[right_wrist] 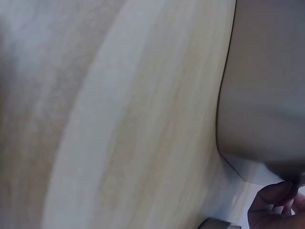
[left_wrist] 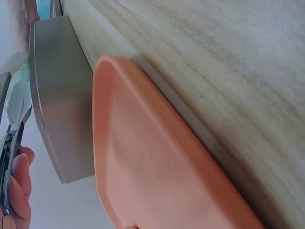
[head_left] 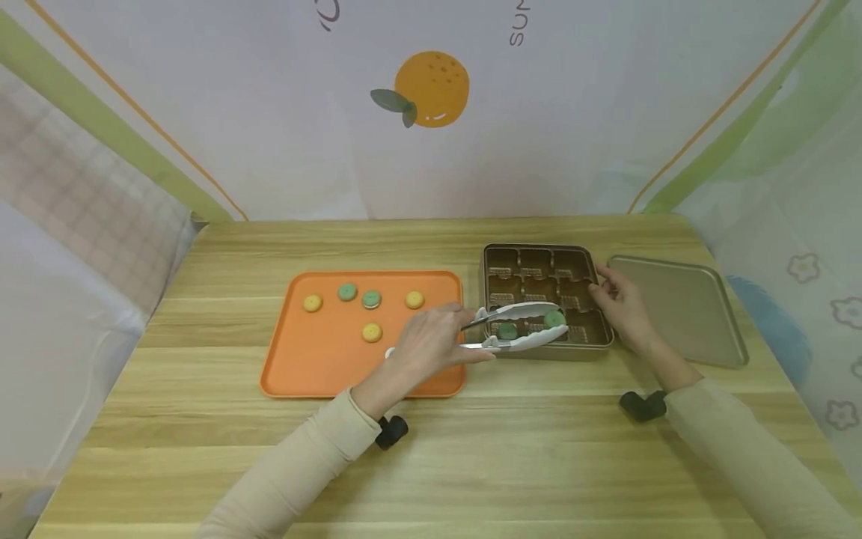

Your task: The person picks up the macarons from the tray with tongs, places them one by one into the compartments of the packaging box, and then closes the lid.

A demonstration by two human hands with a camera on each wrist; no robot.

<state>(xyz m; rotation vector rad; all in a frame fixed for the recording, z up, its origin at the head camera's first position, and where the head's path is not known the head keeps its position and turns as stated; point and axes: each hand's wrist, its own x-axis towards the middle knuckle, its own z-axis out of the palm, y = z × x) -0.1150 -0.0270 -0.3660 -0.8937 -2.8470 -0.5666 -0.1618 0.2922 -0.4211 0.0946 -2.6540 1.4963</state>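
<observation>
My left hand (head_left: 431,338) grips white-tipped tongs (head_left: 535,340). Between the tong tips a green macaron (head_left: 555,319) is held over the front row of a brown divided insert in a metal tin (head_left: 548,352). Another green macaron (head_left: 507,331) lies in the front left compartment, partly behind the tongs. At the tin's right wall, my right hand (head_left: 625,313) pinches the rim between thumb and fingers. In the right wrist view, the right thumb and fingers (right_wrist: 269,202) touch the tin's edge. The left wrist view shows left fingers (left_wrist: 20,186) curled around the tongs' handle.
Left of the tin lies an orange tray (head_left: 323,378), bearing green macarons (head_left: 346,292) and yellow macarons (head_left: 372,332). A flat metal lid (head_left: 687,311) rests right of the tin, near the wooden table's (head_left: 512,449) right edge. A printed curtain (head_left: 269,112) hangs behind.
</observation>
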